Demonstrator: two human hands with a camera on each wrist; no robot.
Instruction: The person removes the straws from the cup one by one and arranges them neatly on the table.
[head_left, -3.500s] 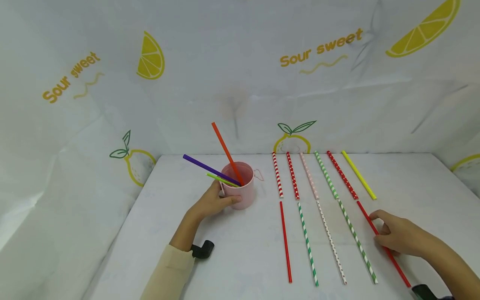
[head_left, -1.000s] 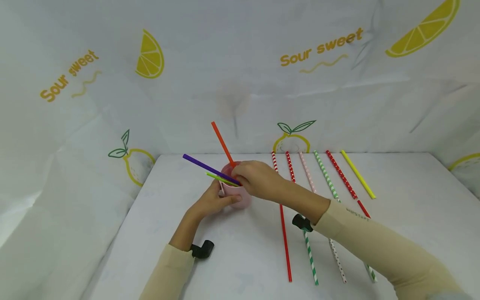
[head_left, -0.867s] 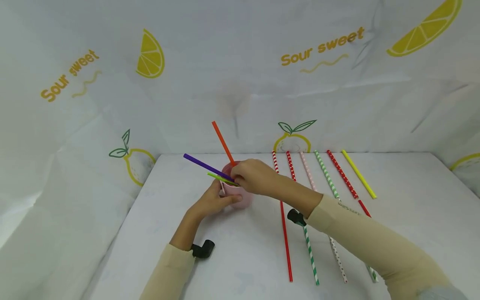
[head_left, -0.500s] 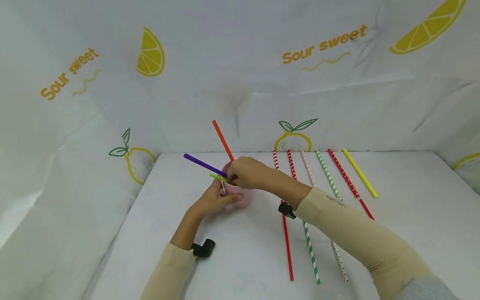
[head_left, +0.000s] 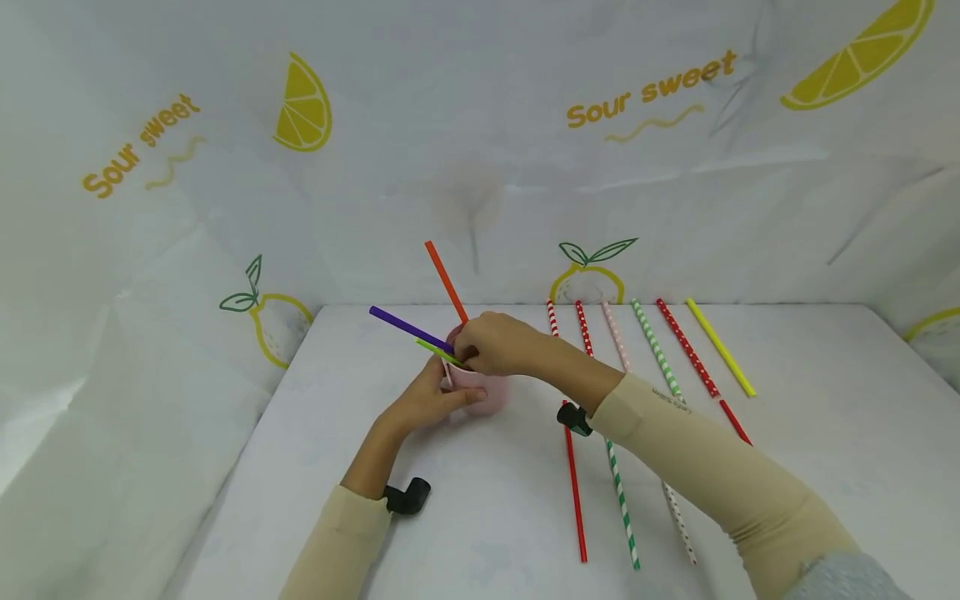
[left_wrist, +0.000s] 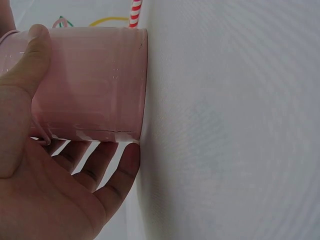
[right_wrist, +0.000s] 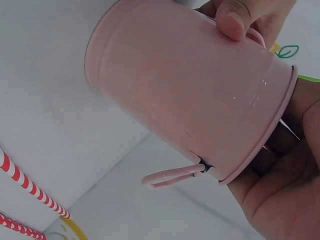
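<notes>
My left hand (head_left: pixel 427 402) holds a small pink metal bucket (head_left: pixel 480 392) by its side, thumb in front and fingers behind. The bucket stands upright on the white table. Over its rim reaches my right hand (head_left: pixel 498 346), its fingertips hidden inside the mouth, where they pinch a lime-green straw (head_left: pixel 435 348). A purple straw (head_left: pixel 408 327) and an orange straw (head_left: pixel 447 283) lean out beside those fingers. In the right wrist view, the fingers curl over the rim of the bucket (right_wrist: pixel 200 85). The left wrist view has the thumb and fingers on either side of the bucket (left_wrist: pixel 90 82).
Paper straws lie in two rows on the right, among them a red straw (head_left: pixel 574 500), a green-striped straw (head_left: pixel 621 500) and a yellow straw (head_left: pixel 720 346). My right forearm crosses above some of them. A white lemon-print cloth (head_left: pixel 420 167) hangs behind the table.
My right hand has left the red straw on the right and reached into the bucket, then slid slightly left. The lime-green straw's end has shifted a little. My left hand stays on the bucket.
</notes>
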